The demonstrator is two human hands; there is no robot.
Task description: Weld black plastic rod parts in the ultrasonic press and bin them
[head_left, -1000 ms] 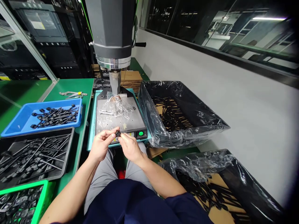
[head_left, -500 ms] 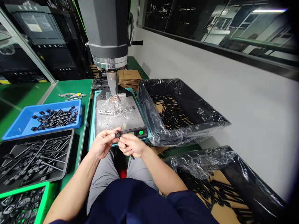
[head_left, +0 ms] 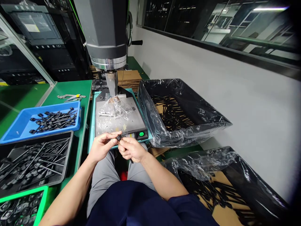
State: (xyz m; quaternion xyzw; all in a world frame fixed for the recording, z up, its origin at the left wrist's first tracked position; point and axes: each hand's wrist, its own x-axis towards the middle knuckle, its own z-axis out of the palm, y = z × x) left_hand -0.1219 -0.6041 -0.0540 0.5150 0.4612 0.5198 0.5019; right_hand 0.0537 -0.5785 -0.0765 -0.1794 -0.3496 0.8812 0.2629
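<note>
Between my hands is a small black part with a rounded head (head_left: 118,137) and a thin stem, whose dark end shows below my right hand. Thumb and fingers of my left hand (head_left: 103,145) pinch the head. My right hand (head_left: 132,148) is closed round the stem just below it, hiding most of its length. Both hands are over my lap, at the front edge of a press machine's metal base plate (head_left: 105,125). Clear plastic film (head_left: 118,108) covers the fixture on that plate, under the press head (head_left: 112,83).
On the left stand a blue tray (head_left: 16,127) and a black tray (head_left: 68,157) of black stemmed parts, and a green bin (head_left: 43,204) of black pieces. Two plastic-lined black boxes (head_left: 202,110) are on the right. Wrenches (head_left: 70,96) lie behind the blue tray. A green button (head_left: 141,134) is on the press.
My left fingers have shifted slightly on the black part's head, and both hands sit a little lower. The view has drifted slightly; the grip of both hands continues.
</note>
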